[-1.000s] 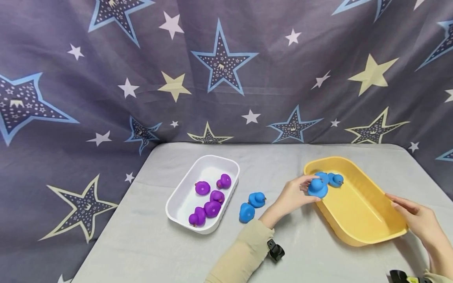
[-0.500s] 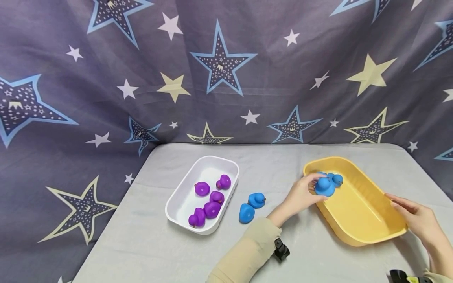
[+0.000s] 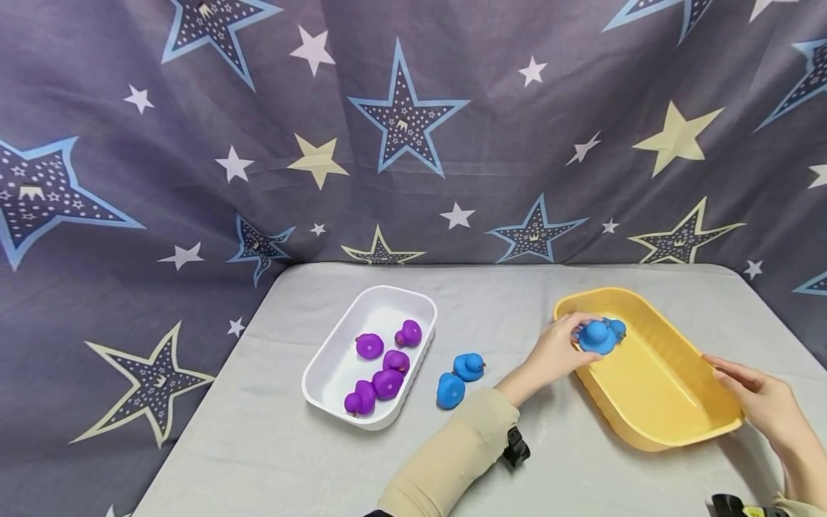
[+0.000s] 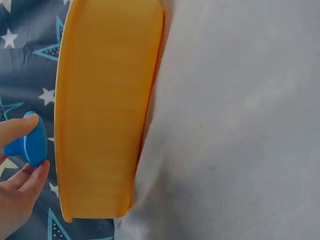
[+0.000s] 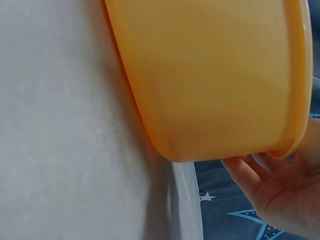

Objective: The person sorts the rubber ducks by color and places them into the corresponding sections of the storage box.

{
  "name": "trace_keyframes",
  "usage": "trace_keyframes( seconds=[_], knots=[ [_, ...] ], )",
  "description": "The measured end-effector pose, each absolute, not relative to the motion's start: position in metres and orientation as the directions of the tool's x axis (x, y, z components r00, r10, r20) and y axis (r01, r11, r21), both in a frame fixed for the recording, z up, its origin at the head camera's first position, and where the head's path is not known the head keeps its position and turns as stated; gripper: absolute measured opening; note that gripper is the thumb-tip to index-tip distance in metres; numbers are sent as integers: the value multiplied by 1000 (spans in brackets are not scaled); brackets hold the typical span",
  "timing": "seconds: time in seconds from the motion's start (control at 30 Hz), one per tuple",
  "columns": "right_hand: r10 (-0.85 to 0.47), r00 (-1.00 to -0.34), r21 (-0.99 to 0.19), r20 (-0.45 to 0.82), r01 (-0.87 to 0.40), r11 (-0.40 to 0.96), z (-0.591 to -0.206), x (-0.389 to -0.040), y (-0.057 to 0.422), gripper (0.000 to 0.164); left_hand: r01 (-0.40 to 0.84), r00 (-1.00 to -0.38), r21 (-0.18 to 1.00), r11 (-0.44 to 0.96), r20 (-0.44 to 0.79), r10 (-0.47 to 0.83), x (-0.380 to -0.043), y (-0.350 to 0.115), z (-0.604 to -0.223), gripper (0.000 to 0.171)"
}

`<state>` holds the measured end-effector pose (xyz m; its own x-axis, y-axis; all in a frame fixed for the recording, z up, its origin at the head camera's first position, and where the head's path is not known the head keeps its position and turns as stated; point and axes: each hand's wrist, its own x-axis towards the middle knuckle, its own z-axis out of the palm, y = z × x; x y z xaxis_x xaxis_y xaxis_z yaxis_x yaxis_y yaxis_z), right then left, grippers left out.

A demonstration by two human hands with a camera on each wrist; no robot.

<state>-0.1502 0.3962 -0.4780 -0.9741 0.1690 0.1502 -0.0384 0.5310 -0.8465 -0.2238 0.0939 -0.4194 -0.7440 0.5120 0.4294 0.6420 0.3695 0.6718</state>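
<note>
My left hand [image 3: 557, 352] pinches a blue rubber duck [image 3: 597, 337] between thumb and fingers, above the far left end of the yellow tub [image 3: 659, 388]. In the left wrist view the held duck [image 4: 35, 142] shows beside the tub's outer wall. Just behind it, another blue duck [image 3: 618, 329] lies in the tub, partly covered. My right hand [image 3: 765, 402] grips the tub's right rim near its front corner; in the right wrist view its fingers [image 5: 242, 172] lie against the tub's end. Two blue ducks [image 3: 450, 390] rest on the table, left of my left forearm.
A white tub [image 3: 323, 352] with several purple ducks [image 3: 388, 384] stands left of the loose blue ducks. A grey cloth [image 3: 258, 445] covers the table. A star-patterned curtain [image 3: 491, 158] hangs behind and to the left.
My left hand has moved right and slightly up in the head view, carrying the blue duck further over the tub. The right hand and the tub have stayed in place.
</note>
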Motion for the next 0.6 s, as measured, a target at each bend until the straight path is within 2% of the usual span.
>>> trace_keyframes(
  seconds=[0.37, 0.6],
  knots=[
    [141, -974, -850, 177, -79, 521, -500, -161, 416, 34, 618, -759, 676, 401, 383, 526, -229, 93, -423, 52],
    [140, -976, -855, 165, -71, 513, -499, -160, 417, 33, 599, -773, 683, 418, 358, 523, -232, 93, -425, 52]
  ],
)
